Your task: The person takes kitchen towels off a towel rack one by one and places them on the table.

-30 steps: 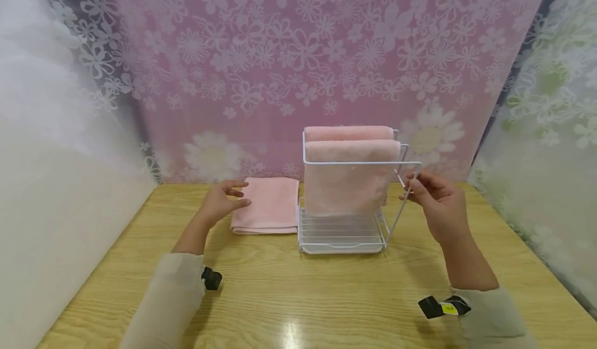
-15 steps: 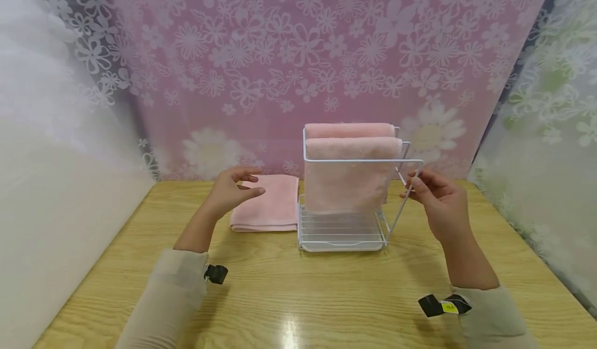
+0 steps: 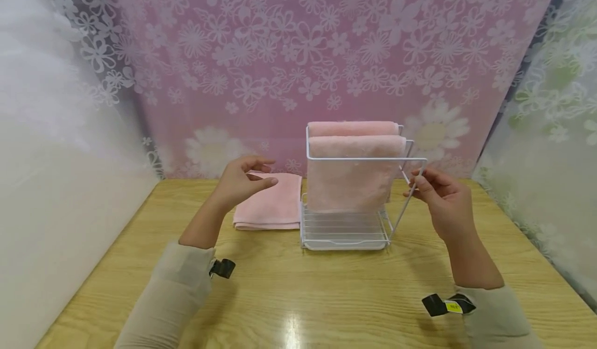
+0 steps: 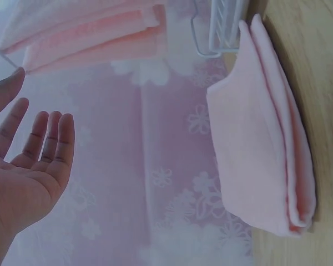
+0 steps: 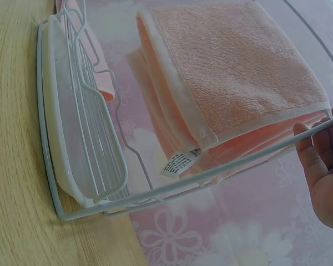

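A white wire towel rack [image 3: 364, 158] stands on the table, with two pink towels draped over its rear bars: a front towel [image 3: 350, 185] and a rear towel [image 3: 353, 128]. My right hand [image 3: 450, 206] pinches the rack's right side wire between thumb and fingers; the right wrist view shows the fingers [image 5: 306, 149] at that wire. Left of the rack lies a folded pink towel [image 3: 266, 209], flat on the table. Above it my left hand [image 3: 238, 185] hovers with fingers extended, thumb apart, holding nothing. In the left wrist view a gap separates this hand from the folded towel [image 4: 247, 149].
The rack's base has a wire shelf [image 3: 342, 229] over a shallow white tray [image 5: 58, 111]. A printed label [image 5: 180, 162] hangs from a draped towel. Pink floral sheeting [image 3: 261, 79] backs the wooden table [image 3: 345, 297], with pale sheeting [image 3: 70, 183] on the left.
My left hand has risen and shifted right, towards the rack, across the folded towel. My right hand keeps its hold on the rack's side wire; rack and towels have not visibly moved.
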Demonstrator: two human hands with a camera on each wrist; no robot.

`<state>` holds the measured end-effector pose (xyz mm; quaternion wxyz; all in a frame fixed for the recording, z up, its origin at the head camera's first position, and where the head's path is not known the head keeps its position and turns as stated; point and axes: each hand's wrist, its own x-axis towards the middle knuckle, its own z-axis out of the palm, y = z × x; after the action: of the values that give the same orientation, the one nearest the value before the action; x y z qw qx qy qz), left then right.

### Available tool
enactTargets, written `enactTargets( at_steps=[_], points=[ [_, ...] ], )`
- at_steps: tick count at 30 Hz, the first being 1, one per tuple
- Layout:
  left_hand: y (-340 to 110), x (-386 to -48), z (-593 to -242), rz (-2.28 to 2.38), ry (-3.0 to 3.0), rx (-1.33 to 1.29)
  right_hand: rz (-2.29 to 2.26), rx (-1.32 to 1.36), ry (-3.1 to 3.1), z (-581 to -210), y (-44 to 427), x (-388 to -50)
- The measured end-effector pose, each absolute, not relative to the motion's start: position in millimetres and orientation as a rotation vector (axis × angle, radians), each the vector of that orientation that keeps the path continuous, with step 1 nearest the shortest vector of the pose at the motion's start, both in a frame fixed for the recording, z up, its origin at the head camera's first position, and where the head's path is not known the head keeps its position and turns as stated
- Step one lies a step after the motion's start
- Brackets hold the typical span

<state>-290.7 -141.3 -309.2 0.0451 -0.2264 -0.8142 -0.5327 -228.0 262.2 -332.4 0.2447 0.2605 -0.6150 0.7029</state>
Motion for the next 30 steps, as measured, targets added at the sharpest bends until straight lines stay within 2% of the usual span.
enactTargets(
  at_steps=[30],
  points=[
    [-115,-276,-263,-1.575,-2.413,-0.875,1.930,0.691,-1.692,-332,262,-229]
  ],
)
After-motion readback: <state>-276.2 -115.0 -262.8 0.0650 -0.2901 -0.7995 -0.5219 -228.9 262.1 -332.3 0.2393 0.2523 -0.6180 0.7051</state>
